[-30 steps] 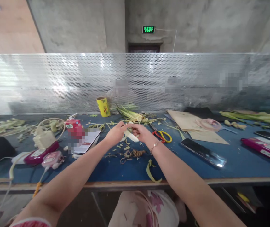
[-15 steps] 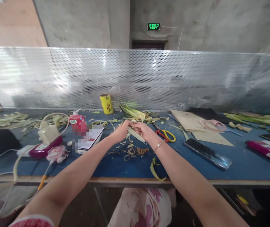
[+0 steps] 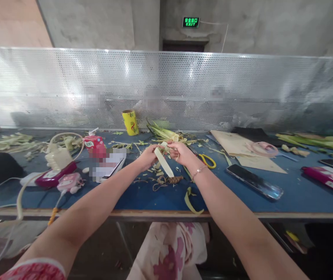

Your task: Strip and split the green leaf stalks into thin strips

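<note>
A pale green leaf strip (image 3: 163, 162) slants down toward me from between my two hands, its broad face showing. My left hand (image 3: 149, 156) pinches it near the top from the left side. On the other side, my right hand (image 3: 180, 152) has its fingers closed around the strip's upper end; the exact hold is partly hidden. Just beyond the hands lies a bunch of green stalks (image 3: 164, 133) with a pale cut end. Beneath the strip's tip is a tangle of brown dried strands (image 3: 173, 180), with small pale scraps around it.
Scissors with a yellow handle (image 3: 209, 161) lie right of my right hand, partly hidden. Farther right are a phone (image 3: 255, 182) and brown card (image 3: 233, 147). A yellow roll (image 3: 130, 122) stands at the back; a red box (image 3: 95, 146) stands left. A curled leaf (image 3: 191, 202) lies near the edge.
Between my hands, the leaf strip has turned and now points down toward me with more of its length showing. My fingers have shifted on it. The view has tilted slightly downward.
</note>
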The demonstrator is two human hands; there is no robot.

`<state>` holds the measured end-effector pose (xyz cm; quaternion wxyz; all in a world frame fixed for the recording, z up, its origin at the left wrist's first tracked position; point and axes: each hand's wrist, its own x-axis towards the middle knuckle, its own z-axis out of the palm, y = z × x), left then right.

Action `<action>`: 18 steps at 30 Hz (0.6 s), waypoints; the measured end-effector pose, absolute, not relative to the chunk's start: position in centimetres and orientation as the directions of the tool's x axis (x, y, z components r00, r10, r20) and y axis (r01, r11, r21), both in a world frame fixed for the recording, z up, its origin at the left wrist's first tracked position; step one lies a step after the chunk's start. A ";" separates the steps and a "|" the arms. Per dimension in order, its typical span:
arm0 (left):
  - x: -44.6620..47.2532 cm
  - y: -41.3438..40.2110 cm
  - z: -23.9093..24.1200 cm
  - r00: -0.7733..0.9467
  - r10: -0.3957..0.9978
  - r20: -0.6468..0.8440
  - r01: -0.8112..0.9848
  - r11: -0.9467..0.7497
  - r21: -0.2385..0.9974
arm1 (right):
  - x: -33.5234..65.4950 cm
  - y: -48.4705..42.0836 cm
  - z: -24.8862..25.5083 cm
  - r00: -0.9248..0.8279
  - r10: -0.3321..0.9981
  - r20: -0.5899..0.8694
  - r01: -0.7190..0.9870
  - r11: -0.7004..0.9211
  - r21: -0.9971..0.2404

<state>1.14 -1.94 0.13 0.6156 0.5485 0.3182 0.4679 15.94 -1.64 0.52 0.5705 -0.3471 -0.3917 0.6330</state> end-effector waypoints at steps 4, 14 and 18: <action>0.7 -1.4 0.3 0.291 0.953 0.086 -0.286 0.001 0.958 | 16.6 -1.2 0.2 0.179 0.967 0.181 0.019 0.181 -0.983; -0.2 0.1 -0.8 0.135 0.978 0.161 -0.205 -0.131 0.970 | 13.6 -4.6 0.1 -0.286 0.836 0.468 0.430 0.549 -0.717; 0.0 -0.1 -0.3 0.182 0.973 0.145 -0.275 -0.091 0.957 | 13.9 -3.6 -0.3 -0.205 0.895 0.397 0.343 0.445 -0.827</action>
